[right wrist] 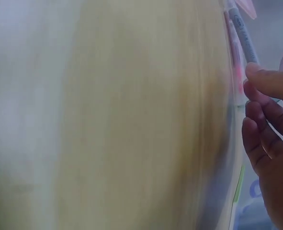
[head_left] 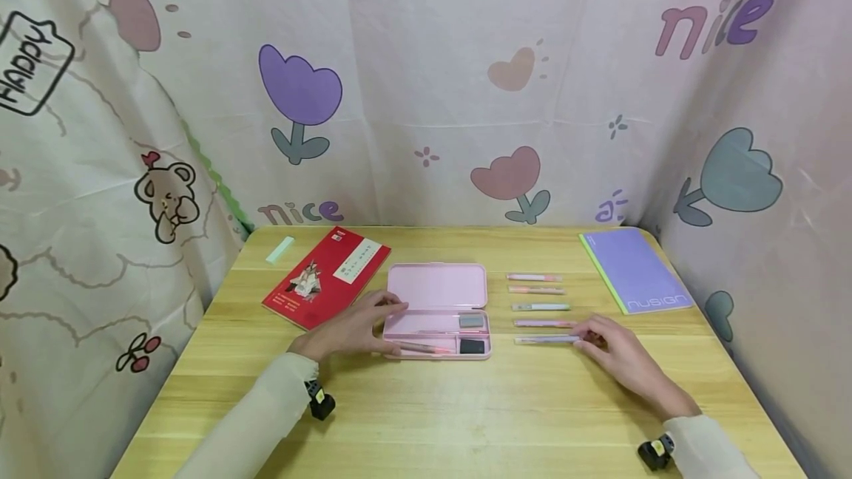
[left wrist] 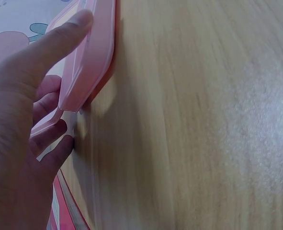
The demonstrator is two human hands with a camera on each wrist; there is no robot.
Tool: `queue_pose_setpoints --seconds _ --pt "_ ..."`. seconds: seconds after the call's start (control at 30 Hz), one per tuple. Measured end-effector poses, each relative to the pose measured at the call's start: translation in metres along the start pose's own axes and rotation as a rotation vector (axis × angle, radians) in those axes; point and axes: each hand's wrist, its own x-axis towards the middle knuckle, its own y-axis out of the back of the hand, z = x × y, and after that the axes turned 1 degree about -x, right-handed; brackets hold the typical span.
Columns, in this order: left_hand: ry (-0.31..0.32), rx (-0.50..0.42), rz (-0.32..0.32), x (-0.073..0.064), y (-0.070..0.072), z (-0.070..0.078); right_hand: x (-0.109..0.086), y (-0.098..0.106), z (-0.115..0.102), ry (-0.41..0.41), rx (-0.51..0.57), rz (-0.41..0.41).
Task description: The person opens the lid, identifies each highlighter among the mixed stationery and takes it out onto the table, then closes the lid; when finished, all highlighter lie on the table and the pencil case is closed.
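Note:
An open pink pencil case [head_left: 435, 287] lies mid-table, lid laid back. Its tray holds a pen with a pink end [head_left: 426, 348], a thin red stick, a grey block [head_left: 472, 320] and a black block [head_left: 472, 347]. My left hand [head_left: 353, 327] grips the case's left end; the left wrist view shows the thumb on the near wall [left wrist: 96, 52] and fingers by the hinge. My right hand [head_left: 615, 353] pinches the right end of a grey-blue pen [head_left: 546, 340], grey-barrelled in the right wrist view [right wrist: 244, 36]. It is nearest in a column of pens beside the case.
Several other pens [head_left: 541, 307] lie in parallel behind the held one. A red booklet [head_left: 319, 279] lies left of the case, with a pale green strip [head_left: 280, 249] beyond it. At the back right is a purple notebook [head_left: 632, 265]. Printed curtains surround the table.

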Motion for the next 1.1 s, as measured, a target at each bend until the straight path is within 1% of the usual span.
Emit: queue_pose_setpoints --seconds 0.23,0.57,0.87,1.1 --pt "-0.005 0.001 -0.003 0.0006 0.0006 0.0010 -0.0005 0.0040 0.0053 -0.029 0.000 -0.046" --pt "-0.001 -0.005 -0.001 0.0005 0.0003 0.0009 0.0000 0.0046 0.0068 -0.031 -0.011 -0.070" --pt "-0.014 0.016 0.005 0.0004 -0.0001 0.0004 0.0004 0.0037 0.0056 -0.046 0.003 -0.085" --pt "-0.012 0.011 0.007 0.0004 -0.0003 0.0001 -0.0006 0.0030 0.0067 -0.061 0.002 -0.097"
